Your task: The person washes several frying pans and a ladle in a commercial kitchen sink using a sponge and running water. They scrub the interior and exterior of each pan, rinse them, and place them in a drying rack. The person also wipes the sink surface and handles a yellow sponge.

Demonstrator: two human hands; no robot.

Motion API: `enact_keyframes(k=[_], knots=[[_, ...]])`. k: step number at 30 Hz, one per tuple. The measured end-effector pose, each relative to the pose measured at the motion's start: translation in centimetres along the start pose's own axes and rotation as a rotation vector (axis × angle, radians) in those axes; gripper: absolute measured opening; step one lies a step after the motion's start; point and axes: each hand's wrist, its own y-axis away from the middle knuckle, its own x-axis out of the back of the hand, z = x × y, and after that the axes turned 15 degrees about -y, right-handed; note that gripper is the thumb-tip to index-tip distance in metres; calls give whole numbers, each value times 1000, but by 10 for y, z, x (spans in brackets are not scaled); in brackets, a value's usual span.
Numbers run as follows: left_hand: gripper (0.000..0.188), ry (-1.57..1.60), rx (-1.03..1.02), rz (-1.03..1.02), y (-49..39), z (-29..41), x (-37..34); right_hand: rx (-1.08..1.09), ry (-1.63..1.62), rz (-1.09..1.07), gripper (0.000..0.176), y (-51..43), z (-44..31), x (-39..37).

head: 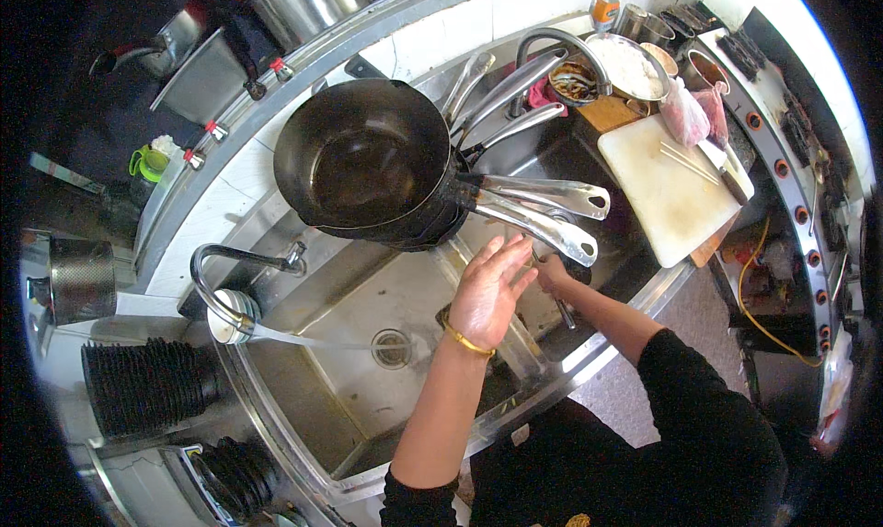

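Note:
My left hand (491, 292), with a gold-coloured bracelet at the wrist, is held open with its fingers apart, just below the metal handles of a stack of dark pans (362, 158). Nothing is in it. My right hand (554, 273) is lower over the right side of the double sink and grips a thin metal handle (566, 314); what it belongs to is partly hidden. The pans rest at the back of the sink, over the divider (514, 344). Water runs from the left faucet (221, 254) into the left basin (359, 306), towards its drain (391, 348).
A white cutting board (662, 203) with chopsticks and a knife (732, 182) lies right of the sink. Beyond it are bagged meat (684, 113), a bowl of white food (624, 65) and a stove (779, 165). Stacked black plates (148, 385) and white bowls (231, 316) stand left.

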Motion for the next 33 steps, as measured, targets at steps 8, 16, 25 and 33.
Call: enact_keyframes(k=[8,16,25,33], knots=[[47,35,106,27,44,-31,26,-521,-742,-500,31,155,-51,84],[34,364,220,212,163,-93,125,-766,-436,-889,32,267,-64,86],[29,-73,171,294,171,-8,191,-601,-393,-598,21,202,12,-266],[24,-308,518,182,102,86,278,187,371,-719,23,118,6,-312]])
